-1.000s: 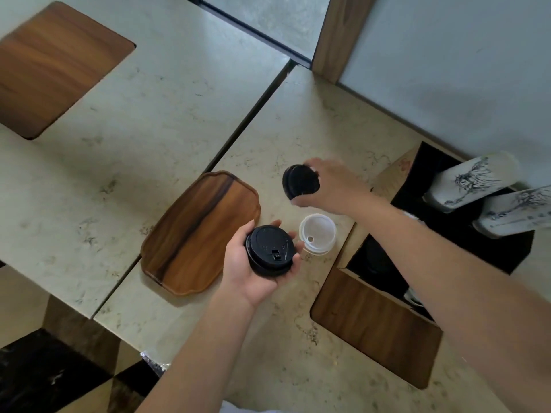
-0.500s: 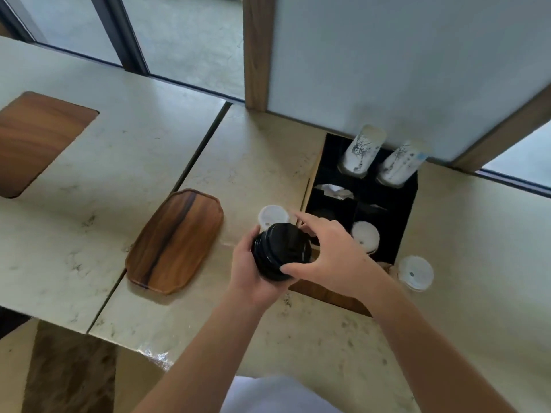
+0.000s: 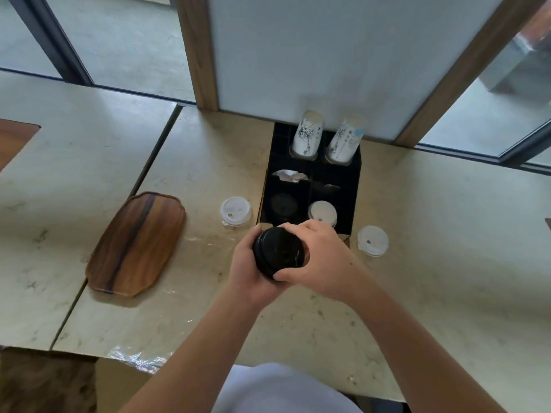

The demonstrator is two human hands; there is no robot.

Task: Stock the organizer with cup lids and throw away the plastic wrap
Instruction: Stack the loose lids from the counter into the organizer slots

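Left hand (image 3: 249, 265): cupped under and gripping the stack of black lids (image 3: 278, 253).
Right hand (image 3: 317, 257): clasped over the same stack from the right, thumb at its near edge.
Stack position: held above the worktop (image 3: 432, 234), just in front of the black organizer (image 3: 351, 186).
Risk: loosely nested lids could fan out or slip, likely if one hand let go early.
Risk: plastic wrap (image 3: 140, 357) hung at the near edge and could slide off.
Open room: the front-left compartment held black lids, white lids (image 3: 323, 213) beside it; a loose white lid (image 3: 235, 210) flanked the approach.
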